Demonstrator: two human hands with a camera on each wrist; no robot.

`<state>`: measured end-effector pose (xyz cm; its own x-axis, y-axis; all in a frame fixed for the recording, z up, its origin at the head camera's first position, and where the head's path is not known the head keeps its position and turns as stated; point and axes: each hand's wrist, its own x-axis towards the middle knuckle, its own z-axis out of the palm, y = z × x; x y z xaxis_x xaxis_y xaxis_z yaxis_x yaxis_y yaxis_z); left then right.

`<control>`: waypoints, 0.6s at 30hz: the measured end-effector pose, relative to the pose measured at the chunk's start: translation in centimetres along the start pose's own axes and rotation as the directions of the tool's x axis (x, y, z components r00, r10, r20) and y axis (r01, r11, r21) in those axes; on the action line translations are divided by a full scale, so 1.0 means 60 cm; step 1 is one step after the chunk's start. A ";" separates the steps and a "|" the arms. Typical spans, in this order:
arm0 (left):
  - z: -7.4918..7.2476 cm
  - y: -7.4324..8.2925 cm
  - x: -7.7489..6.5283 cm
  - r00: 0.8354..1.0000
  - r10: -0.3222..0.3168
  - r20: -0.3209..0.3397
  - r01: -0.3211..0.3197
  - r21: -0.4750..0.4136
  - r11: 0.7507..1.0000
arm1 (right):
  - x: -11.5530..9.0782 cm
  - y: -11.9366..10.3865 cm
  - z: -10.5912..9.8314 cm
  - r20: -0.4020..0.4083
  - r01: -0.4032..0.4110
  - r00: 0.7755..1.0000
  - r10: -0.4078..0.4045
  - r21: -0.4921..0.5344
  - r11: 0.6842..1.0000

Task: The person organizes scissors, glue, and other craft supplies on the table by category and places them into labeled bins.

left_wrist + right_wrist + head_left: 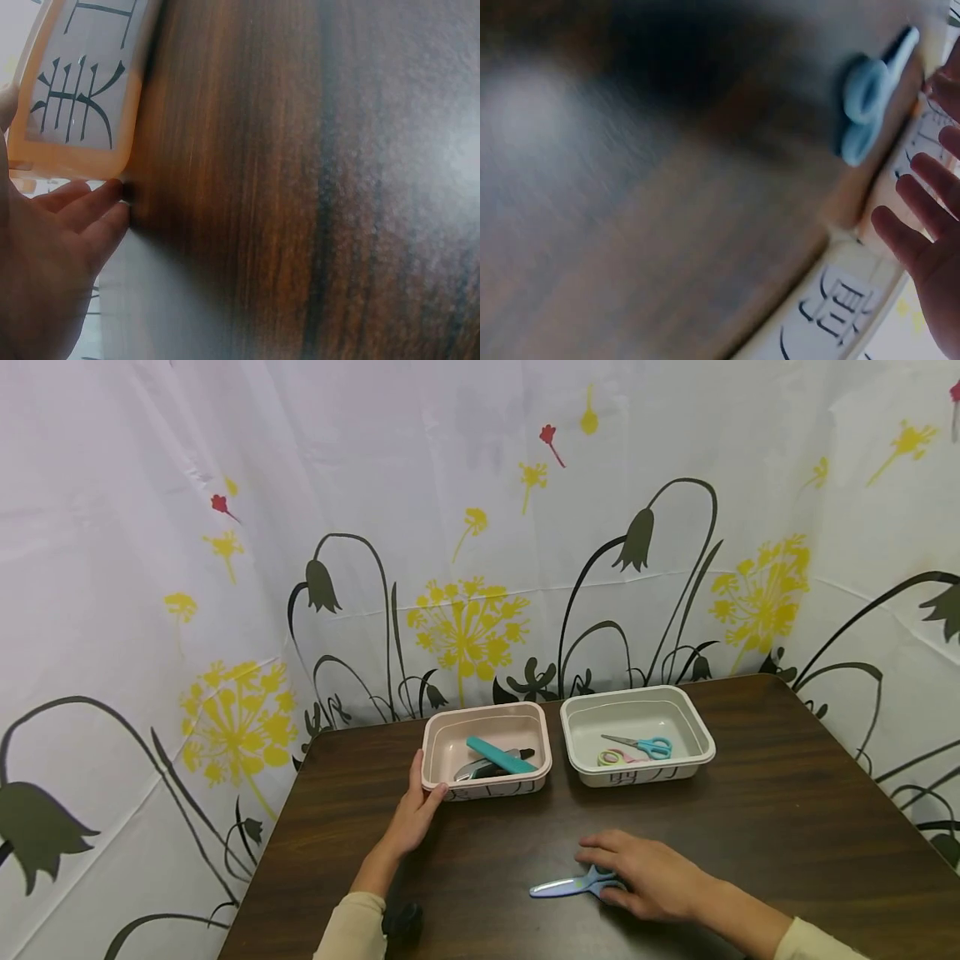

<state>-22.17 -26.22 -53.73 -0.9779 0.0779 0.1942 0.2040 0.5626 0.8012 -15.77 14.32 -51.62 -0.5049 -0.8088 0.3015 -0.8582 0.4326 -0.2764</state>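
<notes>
My left hand (411,817) grips the near left corner of a pink bin (536,727), thumb at the front rim and fingers along its left side. A teal flat strip (498,755) lies in that bin across a grey and black tool (480,769), partly hidden beneath it. Over the table, my right hand (648,875) reaches above a pair of light blue scissors (562,887), fingers spread around the handle end. The right wrist view shows a gap between those fingers and the scissors (866,97). The blades point left.
A white bin (637,772) stands right of the pink one, holding small blue-handled scissors (654,747) and a yellow-green ring-shaped thing (611,757). Both bins carry written labels in front. A flower-printed curtain (465,552) hangs behind the dark wooden table (765,777).
</notes>
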 end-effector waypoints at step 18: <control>0.000 0.002 -0.001 1.000 -0.006 0.000 0.006 -0.006 1.000 | -0.016 -0.004 0.038 0.055 0.073 0.996 -0.072 -0.009 0.997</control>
<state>-22.12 -26.17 -53.63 -0.9791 0.0743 0.1894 0.1982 0.5577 0.8060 -14.86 14.11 -53.93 -0.4354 -0.8588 0.2698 -0.8935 0.3759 -0.2455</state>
